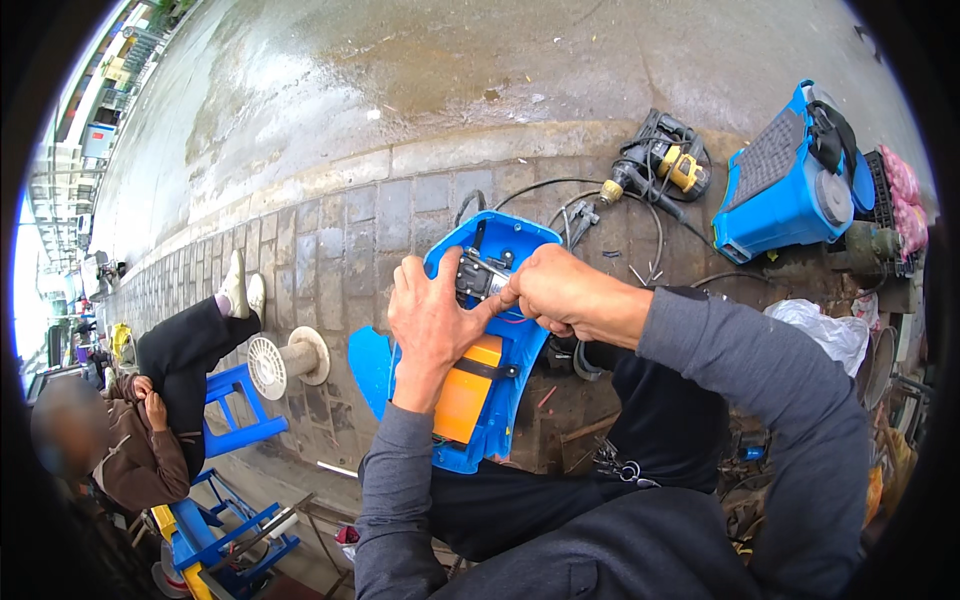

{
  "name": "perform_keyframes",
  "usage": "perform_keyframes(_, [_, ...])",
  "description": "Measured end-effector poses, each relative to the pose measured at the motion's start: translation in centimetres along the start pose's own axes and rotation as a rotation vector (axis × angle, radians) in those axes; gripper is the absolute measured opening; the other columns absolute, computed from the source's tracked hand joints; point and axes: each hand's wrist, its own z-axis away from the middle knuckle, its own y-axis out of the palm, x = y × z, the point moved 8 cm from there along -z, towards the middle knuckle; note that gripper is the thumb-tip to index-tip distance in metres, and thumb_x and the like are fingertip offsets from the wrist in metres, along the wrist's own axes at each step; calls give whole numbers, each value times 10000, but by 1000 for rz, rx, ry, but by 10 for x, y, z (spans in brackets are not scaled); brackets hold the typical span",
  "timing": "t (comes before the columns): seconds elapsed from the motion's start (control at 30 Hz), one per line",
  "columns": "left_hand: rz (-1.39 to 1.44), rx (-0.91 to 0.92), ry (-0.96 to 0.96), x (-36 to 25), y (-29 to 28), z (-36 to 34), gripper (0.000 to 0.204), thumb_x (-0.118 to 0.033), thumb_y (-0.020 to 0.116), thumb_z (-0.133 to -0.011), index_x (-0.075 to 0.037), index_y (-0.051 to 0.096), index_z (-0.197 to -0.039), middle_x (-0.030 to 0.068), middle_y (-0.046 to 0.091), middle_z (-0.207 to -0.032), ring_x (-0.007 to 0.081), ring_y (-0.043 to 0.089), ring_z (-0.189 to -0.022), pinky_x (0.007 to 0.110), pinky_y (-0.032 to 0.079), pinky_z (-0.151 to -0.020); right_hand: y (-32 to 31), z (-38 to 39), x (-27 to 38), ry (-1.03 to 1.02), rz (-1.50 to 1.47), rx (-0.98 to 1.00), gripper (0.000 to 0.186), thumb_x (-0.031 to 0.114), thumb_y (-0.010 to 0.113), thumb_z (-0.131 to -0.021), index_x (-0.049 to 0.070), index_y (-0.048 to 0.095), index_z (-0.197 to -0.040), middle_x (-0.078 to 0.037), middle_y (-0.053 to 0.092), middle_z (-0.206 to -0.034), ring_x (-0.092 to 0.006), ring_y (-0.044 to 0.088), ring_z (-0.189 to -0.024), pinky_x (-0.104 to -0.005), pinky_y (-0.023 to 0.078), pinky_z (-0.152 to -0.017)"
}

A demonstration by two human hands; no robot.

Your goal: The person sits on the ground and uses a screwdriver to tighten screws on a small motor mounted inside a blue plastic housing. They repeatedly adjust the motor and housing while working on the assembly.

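A blue plastic housing (pixel 528 355) lies open on my lap, holding an orange block (pixel 470 375) under a black strap. My left hand (pixel 432 315) grips a silver-and-black mechanical part (pixel 478 275) at the housing's upper end, thumb reaching across. My right hand (pixel 570 295) is closed at that part's right side; whatever its curled fingers pinch is hidden. A loose blue plastic panel (pixel 367 365) lies just left of the housing.
A seated person (pixel 180 370) is at the left, beside a blue stool (pixel 250 430) and white spool (pixel 300 360). A yellow-and-black power tool (pixel 675 165), cables, a blue backpack sprayer (pixel 760 190) and white plastic bags (pixel 825 330) lie on the pavement at the upper right and right.
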Motion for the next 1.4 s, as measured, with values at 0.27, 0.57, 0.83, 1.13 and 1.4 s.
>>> perform_keyframes(0.27, [-11, -55, 28, 0, -1, 1, 807, -688, 890, -739, -149, 731, -1318, 156, 561, -1042, 373, 614, -981, 495, 543, -757, 5, 2, -13, -82, -89, -122, 256, 64, 764, -907, -32, 630, -712, -89, 527, -555, -182, 436, -388, -407, 251, -372])
perform_keyframes(0.57, [-20, -45, 21, 1, 0, 3, 762, -655, 886, -770, -166, 729, -1334, 159, 567, -1052, 386, 620, -1008, 506, 552, -772, 14, 9, -14, -42, -308, -12, 175, 79, 636, -990, -22, 691, -859, -61, 555, -627, -156, 421, -428, -362, 260, -400])
perform_keyframes(0.83, [-5, -32, 34, 0, -1, 2, 882, -755, 886, -710, -157, 732, -1339, 149, 560, -1041, 370, 623, -1012, 498, 555, -770, -7, 19, 6, 127, 69, 23, 233, 103, 575, -1064, -67, 718, -1133, -22, 514, -635, -107, 384, -421, -331, 261, -407])
perform_keyframes(1.13, [2, 13, 4, 1, 0, 0, 867, -718, 920, -689, -179, 732, -1341, 143, 562, -1067, 363, 621, -1034, 497, 561, -785, -5, -3, 13, 181, 154, 55, 224, 78, 563, -981, -9, 600, -778, -115, 483, -573, -190, 379, -436, -384, 250, -436])
perform_keyframes(1.4, [20, -26, 19, 0, -2, 0, 840, -682, 935, -689, -179, 732, -1330, 147, 569, -1070, 369, 622, -1037, 496, 561, -791, -4, -12, 17, 175, 197, 64, 175, 39, 578, -953, -40, 648, -813, -115, 475, -561, -190, 369, -428, -386, 228, -431])
